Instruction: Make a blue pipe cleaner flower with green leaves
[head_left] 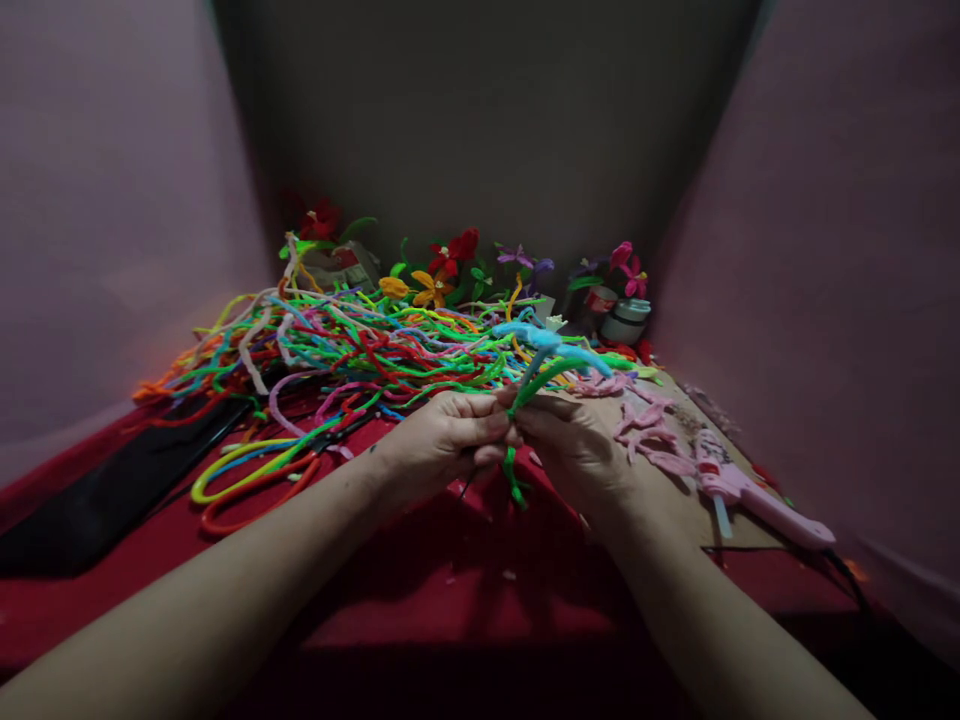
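Observation:
Between my two hands is a pipe-cleaner flower with light blue petals (541, 338), which point up and away from me. Bright green leaf pieces (551, 373) rise beside the petals, and a green stem (512, 472) hangs below the fingers. My left hand (448, 432) pinches the stem from the left with thumb and fingers. From the right, my right hand (576, 438) grips the green pipe cleaner at the same spot, its fingertips close to the left ones. The exact grip point is partly hidden by the fingers.
A pile of colourful pipe cleaners (375, 345) spreads behind my hands. Finished flowers (433, 288) stand at the back. Scissors (341, 432) lie left; pink petal pieces (656, 440) and a pink glue gun (757, 495) lie right on a board. A black case (112, 490) rests far left.

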